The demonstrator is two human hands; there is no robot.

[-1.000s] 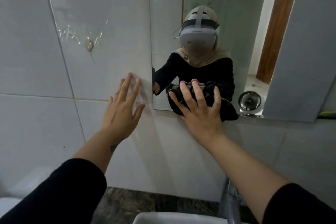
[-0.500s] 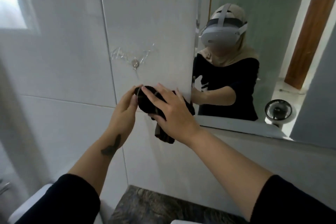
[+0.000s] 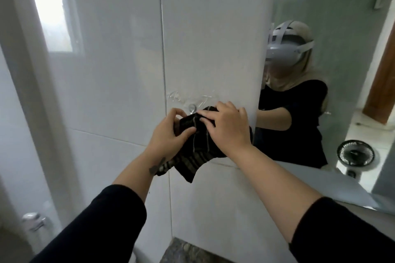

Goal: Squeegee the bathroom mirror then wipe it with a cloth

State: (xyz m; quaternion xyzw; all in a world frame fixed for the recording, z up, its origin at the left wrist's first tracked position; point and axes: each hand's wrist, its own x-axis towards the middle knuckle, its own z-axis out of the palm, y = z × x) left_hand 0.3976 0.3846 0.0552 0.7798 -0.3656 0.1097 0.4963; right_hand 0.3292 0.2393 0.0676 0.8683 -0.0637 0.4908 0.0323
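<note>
While both my hands bunch the dark striped cloth [image 3: 193, 145] against the white wall tile [image 3: 119, 70], no writing or label is readable. Left hand [image 3: 168, 136] pinches its left edge, fingers closed on fabric; right hand [image 3: 228, 130] presses over the top, gripping it too. Mirror [image 3: 333, 53] sits just right of the cloth. Since half a second ago the view swung left, and the cloth hangs looser.
</note>
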